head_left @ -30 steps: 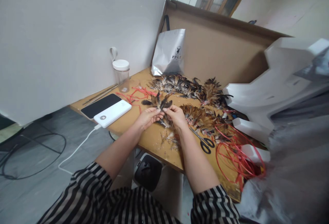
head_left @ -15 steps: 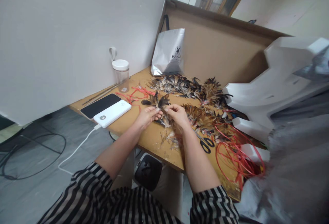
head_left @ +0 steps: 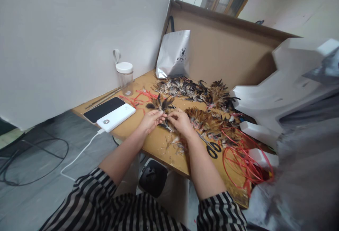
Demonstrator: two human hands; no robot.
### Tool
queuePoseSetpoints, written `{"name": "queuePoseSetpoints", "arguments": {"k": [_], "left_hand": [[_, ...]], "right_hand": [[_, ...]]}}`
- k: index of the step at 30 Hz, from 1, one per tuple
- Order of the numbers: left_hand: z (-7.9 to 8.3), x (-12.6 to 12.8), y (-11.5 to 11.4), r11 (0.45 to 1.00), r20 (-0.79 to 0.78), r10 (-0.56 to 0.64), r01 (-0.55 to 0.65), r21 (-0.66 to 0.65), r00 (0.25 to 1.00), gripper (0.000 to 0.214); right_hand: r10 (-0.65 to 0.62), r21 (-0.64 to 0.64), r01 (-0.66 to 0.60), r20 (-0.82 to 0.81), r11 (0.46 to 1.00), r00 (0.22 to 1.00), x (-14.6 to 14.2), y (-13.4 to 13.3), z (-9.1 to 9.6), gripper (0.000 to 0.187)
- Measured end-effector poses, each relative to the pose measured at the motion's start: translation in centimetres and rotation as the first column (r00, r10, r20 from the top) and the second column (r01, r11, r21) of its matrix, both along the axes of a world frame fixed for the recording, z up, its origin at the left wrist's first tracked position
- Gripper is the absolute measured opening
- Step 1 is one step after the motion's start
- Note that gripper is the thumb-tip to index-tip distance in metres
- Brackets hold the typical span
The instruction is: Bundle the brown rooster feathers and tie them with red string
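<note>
Between my hands, over the table, is a small bunch of dark brown and black feathers [head_left: 159, 103]. My left hand [head_left: 153, 119] pinches its base between thumb and fingers. Close beside it, my right hand [head_left: 180, 120] has thumb and forefinger pressed together at the base of the bunch; what is between those fingertips is too small to make out. A row of brown feathers [head_left: 200, 118] lies just right of my right hand, and a longer heap of black, white and brown feathers [head_left: 182, 89] is behind. Black-handled scissors [head_left: 212, 149] rest beside my right forearm.
Red plastic strips [head_left: 246, 167] lie tangled at the table's right end, with more red strips [head_left: 139, 96] at left. A phone [head_left: 104, 109], a white power bank [head_left: 116, 118], a lidded cup [head_left: 125, 79] and a silver bag [head_left: 173, 54] stand around. White foam pieces [head_left: 261, 100] border the right.
My right hand has shifted slightly left and down, its fingertips now lower beside the left hand's. The left hand still pinches the feather bunch.
</note>
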State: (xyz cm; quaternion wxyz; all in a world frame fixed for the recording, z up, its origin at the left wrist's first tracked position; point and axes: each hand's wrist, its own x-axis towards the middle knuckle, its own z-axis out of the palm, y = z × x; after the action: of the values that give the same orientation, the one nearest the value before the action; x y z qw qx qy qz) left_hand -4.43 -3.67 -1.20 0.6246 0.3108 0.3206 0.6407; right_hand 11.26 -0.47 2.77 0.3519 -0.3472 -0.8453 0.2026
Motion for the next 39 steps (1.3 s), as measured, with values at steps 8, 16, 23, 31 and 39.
{"name": "queuePoseSetpoints", "arguments": {"k": [8,16,23,31,39], "left_hand": [[-0.3,-0.1,0.3,1.0,0.063,0.026,-0.026,-0.001,0.998,0.018],[0.2,0.1,-0.1,0.998,0.001,0.062,-0.062,0.009,0.998,0.021],[0.3,0.7,-0.2,0.997,-0.217,0.076,-0.066,0.049,0.973,0.025],[0.7,1.0,-0.5,0.998,-0.336,0.044,-0.024,0.064,0.941,0.024],[0.3,0.9,-0.3,0.996,-0.39,-0.005,0.039,0.079,0.921,0.024]], "right_hand": [[-0.074,-0.329,-0.104,-0.488,0.938,0.87,0.4,0.3,0.8,0.019],[-0.005,-0.275,-0.071,-0.265,0.959,0.964,0.6,-0.1,1.3,0.02],[0.039,-0.024,-0.039,0.029,0.999,0.999,0.7,-0.4,1.4,0.015],[-0.022,-0.009,0.022,0.018,1.0,1.0,0.6,-0.3,1.1,0.011],[-0.038,-0.049,0.037,-0.019,0.998,0.999,0.4,-0.4,1.0,0.011]]}}
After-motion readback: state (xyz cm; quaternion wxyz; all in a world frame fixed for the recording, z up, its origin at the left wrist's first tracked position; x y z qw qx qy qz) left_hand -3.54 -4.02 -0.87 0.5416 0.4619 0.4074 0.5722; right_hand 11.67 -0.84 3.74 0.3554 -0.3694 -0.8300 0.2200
